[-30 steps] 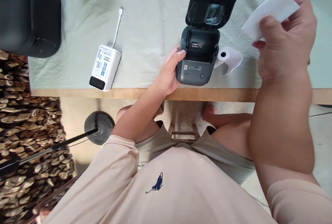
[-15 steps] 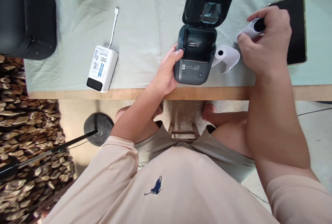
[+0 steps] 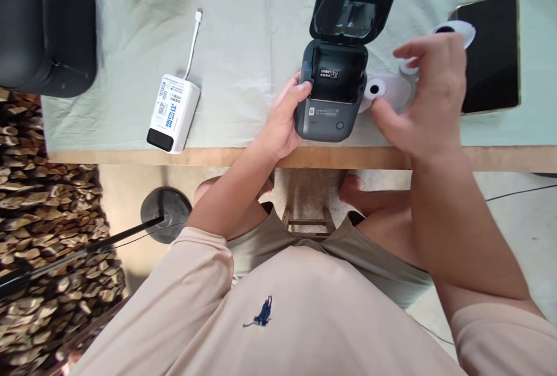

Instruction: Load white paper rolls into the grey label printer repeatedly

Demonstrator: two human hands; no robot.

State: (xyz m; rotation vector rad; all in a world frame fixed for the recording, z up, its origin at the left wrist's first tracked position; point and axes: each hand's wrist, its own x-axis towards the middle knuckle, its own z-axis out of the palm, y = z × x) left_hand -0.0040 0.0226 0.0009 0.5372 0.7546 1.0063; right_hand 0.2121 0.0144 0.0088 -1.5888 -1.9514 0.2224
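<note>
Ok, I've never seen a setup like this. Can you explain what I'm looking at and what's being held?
There's no machine arm here: these are a person's own bare hands, seen from a camera worn on the head, looking forward and down. The left hand holds a grey device with its lid open. The right hand is open, close to a small paper roll; I can't tell whether they touch. On the cloth also lie a white box with a short cable, a dark-screened tablet and, at the far left, a black case.
</note>
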